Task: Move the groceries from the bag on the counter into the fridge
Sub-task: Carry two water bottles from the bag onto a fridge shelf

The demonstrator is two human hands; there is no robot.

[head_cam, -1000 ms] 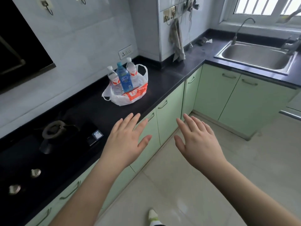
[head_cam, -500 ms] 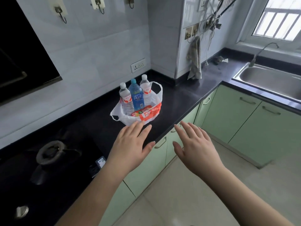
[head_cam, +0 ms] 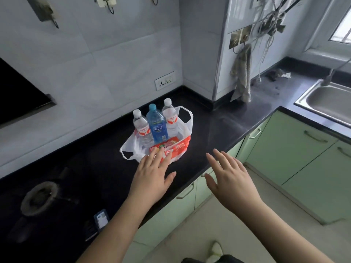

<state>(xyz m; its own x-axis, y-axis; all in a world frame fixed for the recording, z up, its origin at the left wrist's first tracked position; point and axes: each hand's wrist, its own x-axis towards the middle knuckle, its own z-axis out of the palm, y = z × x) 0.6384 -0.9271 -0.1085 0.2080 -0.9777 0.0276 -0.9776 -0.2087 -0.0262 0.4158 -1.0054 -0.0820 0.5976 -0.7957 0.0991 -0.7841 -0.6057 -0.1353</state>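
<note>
A white plastic bag [head_cam: 185, 128] with red print stands open on the black counter [head_cam: 228, 124]. Upright inside it are a blue bottle [head_cam: 157, 126] and two clear water bottles [head_cam: 141, 128] with red labels, one on each side of the blue one. A red snack packet [head_cam: 167, 145] lies at the bag's front. My left hand [head_cam: 152, 175] hovers open just in front of the bag, its fingertips over the bag's front edge. My right hand [head_cam: 229, 177] is open too, above the counter's front edge to the bag's right. The fridge is out of view.
A gas hob burner [head_cam: 39, 198] sits on the counter at the left, with a small dark device [head_cam: 101, 219] near the front edge. A steel sink [head_cam: 326, 103] lies at the far right. Green cabinets [head_cam: 288, 149] run below. A cloth [head_cam: 242, 76] hangs on the wall column.
I have come closer to the counter. Both open hands have moved forward, and my left fingertips now reach the bag's front.
</note>
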